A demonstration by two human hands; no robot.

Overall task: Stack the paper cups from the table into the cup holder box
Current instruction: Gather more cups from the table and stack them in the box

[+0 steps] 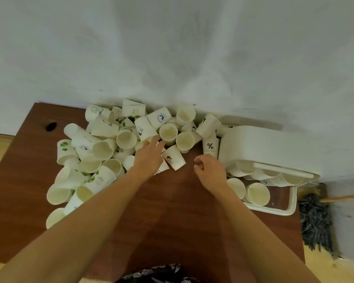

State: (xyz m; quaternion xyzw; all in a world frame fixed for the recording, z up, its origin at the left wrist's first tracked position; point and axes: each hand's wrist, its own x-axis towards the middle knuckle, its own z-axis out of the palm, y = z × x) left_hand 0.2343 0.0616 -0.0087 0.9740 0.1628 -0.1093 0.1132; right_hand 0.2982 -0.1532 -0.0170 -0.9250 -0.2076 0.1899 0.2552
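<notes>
A heap of white paper cups point(119, 144), some printed, covers the back left of the brown table point(172, 211). My left hand point(149, 154) reaches into the heap with fingers stretched, touching cups near an upright cup point(168, 132); a cup lying on its side point(174, 158) is just right of it. My right hand point(209, 170) hovers over the table with fingers loosely curled and holds nothing. The white cup holder box point(274, 210) stands at the right with its lid point(260, 146) raised, and several cups point(258, 194) sit inside.
A white wall point(172, 48) runs right behind the table. A dark mop head point(315, 223) with a wooden handle lies on the floor to the right of the table. A dark hole point(51, 126) marks the table's back left corner.
</notes>
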